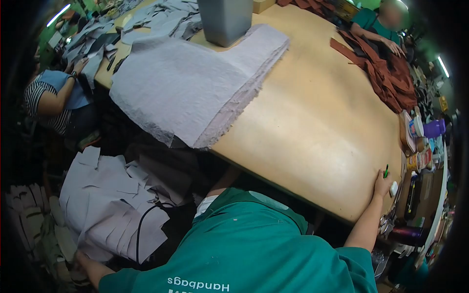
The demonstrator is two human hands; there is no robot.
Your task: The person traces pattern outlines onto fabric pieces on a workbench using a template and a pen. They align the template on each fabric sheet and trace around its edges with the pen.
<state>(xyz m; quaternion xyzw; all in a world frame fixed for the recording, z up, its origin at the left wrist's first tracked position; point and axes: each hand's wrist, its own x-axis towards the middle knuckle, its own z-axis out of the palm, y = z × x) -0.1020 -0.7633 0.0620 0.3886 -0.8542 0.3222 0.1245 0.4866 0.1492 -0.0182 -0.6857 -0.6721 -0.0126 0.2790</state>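
Note:
My right hand [382,183] rests at the table's right edge, fingers closed around a thin green pen [386,171] that points up. A small white object [394,188] lies right beside it. Down at the lower left, my left hand [84,262] reaches to the bottom edge of a pile of cut pale grey-lilac fabric pieces [107,200]. Its fingers are dark and mostly hidden, so a grip cannot be made out. On the table [303,141] lies a thick stack of lilac-grey fabric sheets [185,83] with frayed edges.
A grey bin [224,22] stands on the fabric stack's far side. Brown fabric [386,78] lies at the back right, near a person in green [373,24]. Another person in stripes [51,100] works at the left. Tubs, a purple cup [434,128] and tools crowd the right-hand shelf.

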